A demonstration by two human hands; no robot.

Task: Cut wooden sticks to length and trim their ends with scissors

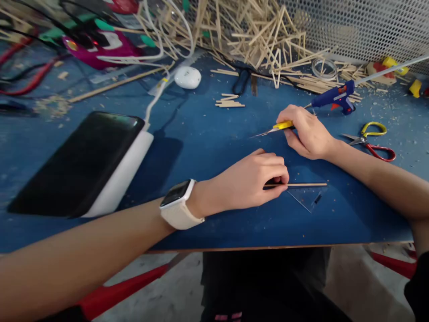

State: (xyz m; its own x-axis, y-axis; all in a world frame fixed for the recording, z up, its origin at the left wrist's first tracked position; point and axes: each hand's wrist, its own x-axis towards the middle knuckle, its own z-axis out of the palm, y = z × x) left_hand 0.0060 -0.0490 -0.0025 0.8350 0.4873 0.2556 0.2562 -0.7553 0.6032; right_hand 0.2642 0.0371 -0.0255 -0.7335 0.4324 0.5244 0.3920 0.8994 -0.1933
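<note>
My left hand (258,179) rests on the blue table, its fingers closed on a thin wooden stick (306,184) that points to the right. A clear plastic set square (303,199) lies flat just under the stick, partly covered by that hand. Above and to the right, my right hand (306,132) grips a yellow utility knife (283,125), its thin blade pointing left over the table. The knife is apart from the stick. Several short cut sticks (230,101) lie farther back, near the middle.
A blue glue gun (335,96) and scissors (365,141) lie at the right. Behind them, many loose sticks (258,36) lean on a perforated metal panel (335,27). A phone (77,161), a white earbud case (187,77) and a magenta power strip (103,47) occupy the left.
</note>
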